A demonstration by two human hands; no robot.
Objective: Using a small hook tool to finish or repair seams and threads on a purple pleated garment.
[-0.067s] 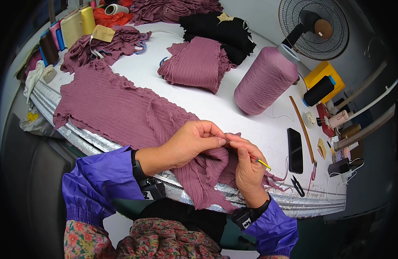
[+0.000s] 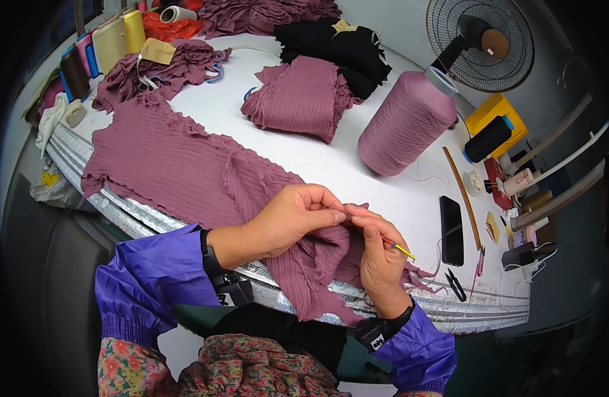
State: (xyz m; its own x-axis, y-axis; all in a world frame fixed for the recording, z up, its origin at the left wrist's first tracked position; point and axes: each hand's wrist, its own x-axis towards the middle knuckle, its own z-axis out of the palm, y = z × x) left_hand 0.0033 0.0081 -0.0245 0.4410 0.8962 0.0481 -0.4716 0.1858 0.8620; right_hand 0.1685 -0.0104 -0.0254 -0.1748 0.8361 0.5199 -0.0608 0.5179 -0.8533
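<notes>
A mauve ribbed knit piece (image 2: 179,159) stretches from the table's left over the front edge. At its near right end my left hand (image 2: 288,221) is closed, pinching the fabric edge between thumb and forefinger. Its fingertips meet those of my right hand (image 2: 378,255), which is closed too. A thin red-and-yellow hook (image 2: 402,251) lies held across the right hand's fingers, its yellow end pointing out to the right. What is between the fingertips is too small to make out. Loose fabric hangs in folds below both hands.
A large mauve yarn cone (image 2: 407,124) stands beyond my hands. Folded mauve knit (image 2: 298,99) and a black knit pile (image 2: 331,49) lie farther back. To the right are a phone (image 2: 452,231), thread snips (image 2: 456,286), a wooden stick (image 2: 462,197) and a fan (image 2: 480,43).
</notes>
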